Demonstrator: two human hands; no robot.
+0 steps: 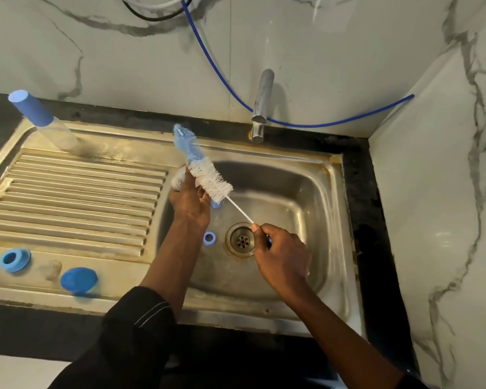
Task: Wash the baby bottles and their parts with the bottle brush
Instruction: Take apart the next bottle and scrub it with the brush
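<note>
Blue cap (78, 279) lies nearest on the drainboard (82, 192). Over the sink (306, 192), the right grip (284, 254) pinches the bottle brush (211, 181) by its wire stem; the left grip (191, 203) curls round a pale bottle piece (178, 179). Steadying that piece and feeding the bristles in straight should clean best. A capped bottle (44, 122) stands farthest.

A single view: one wide-angle camera worn on the person's head looks forward and steeply down, close above the sink (334, 175) at mid-frame; the marble wall (124, 51) spans the top, the surface (40, 327) the lower left.
</note>
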